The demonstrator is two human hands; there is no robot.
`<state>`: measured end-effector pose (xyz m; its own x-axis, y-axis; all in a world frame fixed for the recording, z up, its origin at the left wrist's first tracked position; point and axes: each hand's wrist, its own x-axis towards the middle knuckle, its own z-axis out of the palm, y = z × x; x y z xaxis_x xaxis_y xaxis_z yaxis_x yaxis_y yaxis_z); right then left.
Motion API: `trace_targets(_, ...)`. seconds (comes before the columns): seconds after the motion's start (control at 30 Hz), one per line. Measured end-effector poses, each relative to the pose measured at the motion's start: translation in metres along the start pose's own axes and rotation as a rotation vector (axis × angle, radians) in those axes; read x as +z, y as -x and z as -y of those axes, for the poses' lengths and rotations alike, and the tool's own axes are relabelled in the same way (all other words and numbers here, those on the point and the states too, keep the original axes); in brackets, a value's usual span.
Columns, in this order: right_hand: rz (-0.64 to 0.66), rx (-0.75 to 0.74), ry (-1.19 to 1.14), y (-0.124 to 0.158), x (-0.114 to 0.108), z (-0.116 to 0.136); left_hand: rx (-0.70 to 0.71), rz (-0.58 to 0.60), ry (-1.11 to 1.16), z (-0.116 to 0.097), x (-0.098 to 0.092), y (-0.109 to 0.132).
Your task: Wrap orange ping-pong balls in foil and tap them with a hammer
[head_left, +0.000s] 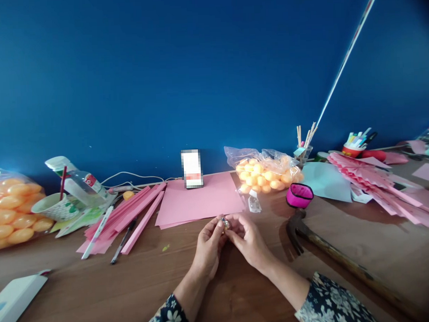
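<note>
Between my two hands, just in front of the pink paper sheets [201, 199], is a small shiny metallic piece [225, 222]; its exact kind is too small to make out. My left hand [210, 241] pinches it from the left with thumb and fingers. From the right, the thumb and fingertips of my right hand [248, 239] close on the same piece. Both forearms rest low over the brown table [162, 289]. A little beyond my right hand lies a small clear plastic bag [254, 203].
A claw hammer [337, 250] lies at right beside a magenta band [299, 195]. A phone [192, 169] stands behind the paper. Bags of orange balls [266, 175] sit at back and far left. Pink strips [126, 211], pens and a paper cup [56, 207] are on the left.
</note>
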<state>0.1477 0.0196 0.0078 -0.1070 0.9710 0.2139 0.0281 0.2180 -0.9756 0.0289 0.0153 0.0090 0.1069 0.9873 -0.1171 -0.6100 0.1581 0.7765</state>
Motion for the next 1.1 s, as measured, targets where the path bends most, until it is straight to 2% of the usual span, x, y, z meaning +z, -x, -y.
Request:
trace_targets(0.23,-0.021,-0.100,0.171,0.001,0.000,0.005,-0.013,0.075,-0.014,-0.001,0.000,0.000)
trace_targets(0.37,-0.050,-0.039,0.110,-0.002,-0.003,0.000,-0.031,0.069,0.030,-0.001,-0.001,-0.001)
trace_targets(0.5,-0.019,0.020,0.017,-0.004,-0.005,-0.004,-0.036,0.063,0.014,0.000,-0.002,-0.001)
trace_targets(0.63,0.012,0.001,0.007,-0.003,-0.006,-0.002,-0.025,0.082,-0.012,-0.001,-0.003,-0.001)
trace_targets(0.9,0.004,0.019,0.040,-0.003,-0.007,-0.005,-0.014,0.030,0.033,0.001,-0.003,-0.002)
trace_targets(1.1,0.031,-0.007,0.029,-0.001,-0.007,-0.003,-0.002,0.035,0.011,0.002,-0.004,-0.001)
